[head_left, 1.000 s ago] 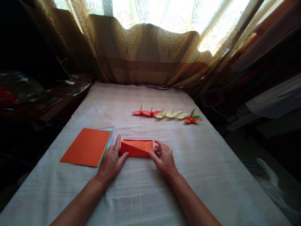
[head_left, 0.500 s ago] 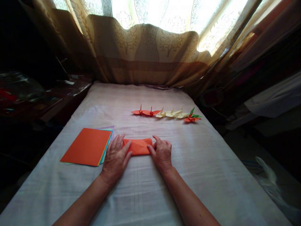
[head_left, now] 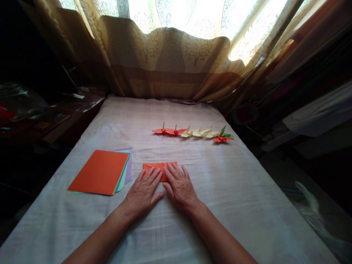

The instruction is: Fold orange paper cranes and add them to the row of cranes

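Orange folded paper point(head_left: 155, 165) is at frame centre, flat on the pale bedsheet point(head_left: 233, 205). Left hand point(head_left: 143, 194) and right hand point(head_left: 181, 189) both on it, palms down, fingers extended side by side. No pinch from either: fingers lie over the paper and press it against the sheet, by the look of it. Left covers the lower left part, right the lower right; fingertips near each other mid-strip.

Progress: paper is down to a low, wide rectangle, so several folds look done. Nothing stands up from it, no points formed; I'd call it a partly folded piece with shaping left. Finished pieces: row of origami cranes right of centre, beyond the hands: two red cranes point(head_left: 163, 130), three cream cranes point(head_left: 199, 132), then an orange crane point(head_left: 222, 139) with a green crane point(head_left: 227, 135) just behind. Unfolded stock: paper stack point(head_left: 100, 171) at left, orange sheet on top, other colours showing along its right edge.

Paper condition: bright orange, slanting crease lines on the upper face, top edge roughly straight. Layer count can't be told, fingers hide much of it.
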The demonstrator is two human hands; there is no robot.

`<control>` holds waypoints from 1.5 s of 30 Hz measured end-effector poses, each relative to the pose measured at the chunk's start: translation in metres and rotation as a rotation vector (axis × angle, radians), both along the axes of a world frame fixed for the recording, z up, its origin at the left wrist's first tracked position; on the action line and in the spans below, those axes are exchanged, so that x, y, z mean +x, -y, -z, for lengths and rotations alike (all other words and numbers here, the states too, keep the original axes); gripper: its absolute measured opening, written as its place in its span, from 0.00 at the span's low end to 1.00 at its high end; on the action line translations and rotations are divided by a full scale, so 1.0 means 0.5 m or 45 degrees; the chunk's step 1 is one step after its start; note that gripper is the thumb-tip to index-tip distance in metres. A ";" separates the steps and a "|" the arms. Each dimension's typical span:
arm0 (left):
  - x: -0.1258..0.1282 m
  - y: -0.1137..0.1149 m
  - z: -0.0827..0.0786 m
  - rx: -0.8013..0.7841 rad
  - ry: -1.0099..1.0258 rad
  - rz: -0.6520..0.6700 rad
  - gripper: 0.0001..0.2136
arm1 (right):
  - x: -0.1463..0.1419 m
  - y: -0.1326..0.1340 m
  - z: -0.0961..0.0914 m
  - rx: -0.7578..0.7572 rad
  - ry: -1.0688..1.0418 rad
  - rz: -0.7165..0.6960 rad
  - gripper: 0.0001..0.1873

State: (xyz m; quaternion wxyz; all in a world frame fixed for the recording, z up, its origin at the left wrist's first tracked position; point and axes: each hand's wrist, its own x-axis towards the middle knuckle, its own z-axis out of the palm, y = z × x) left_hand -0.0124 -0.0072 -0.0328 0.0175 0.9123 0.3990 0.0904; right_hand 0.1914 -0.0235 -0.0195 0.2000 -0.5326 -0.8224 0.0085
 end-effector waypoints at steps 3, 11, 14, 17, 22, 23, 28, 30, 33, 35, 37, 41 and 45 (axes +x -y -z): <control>-0.010 0.002 -0.005 -0.046 -0.002 0.039 0.32 | 0.006 0.027 -0.001 -0.193 0.065 -0.134 0.29; -0.023 -0.007 -0.022 -0.207 0.023 0.091 0.30 | 0.070 0.059 -0.016 -0.500 0.091 -0.008 0.33; -0.022 -0.007 -0.028 -0.235 0.039 0.092 0.27 | 0.071 0.062 -0.013 -0.500 0.071 0.018 0.33; -0.019 -0.004 -0.032 -0.270 0.033 0.064 0.27 | 0.051 0.052 -0.010 -0.417 0.043 0.079 0.29; -0.014 0.001 -0.036 -0.262 0.060 0.036 0.29 | 0.000 0.028 -0.009 -0.322 0.010 0.096 0.27; -0.013 0.002 -0.037 -0.260 0.065 0.026 0.29 | -0.007 0.027 -0.009 -0.337 0.015 0.111 0.26; -0.005 0.006 -0.043 -0.296 0.049 -0.038 0.29 | -0.015 0.041 -0.009 -0.368 0.078 0.230 0.26; -0.002 0.006 -0.042 -0.302 0.073 -0.066 0.29 | -0.012 0.045 -0.009 -0.349 0.076 0.256 0.26; -0.003 0.002 -0.031 -0.249 0.193 -0.093 0.24 | -0.009 0.046 -0.006 -0.311 0.035 0.271 0.25; -0.007 -0.001 -0.021 -0.154 0.330 -0.123 0.20 | -0.008 0.045 -0.003 -0.284 -0.010 0.270 0.24; -0.013 -0.003 -0.013 -0.073 0.436 -0.157 0.17 | -0.008 0.044 -0.001 -0.253 -0.055 0.269 0.24; -0.021 -0.006 -0.010 -0.023 0.517 -0.227 0.14 | -0.004 0.045 0.002 -0.184 -0.117 0.260 0.22; -0.025 -0.011 -0.010 -0.002 0.564 -0.263 0.12 | 0.000 0.046 0.004 -0.201 -0.138 0.272 0.22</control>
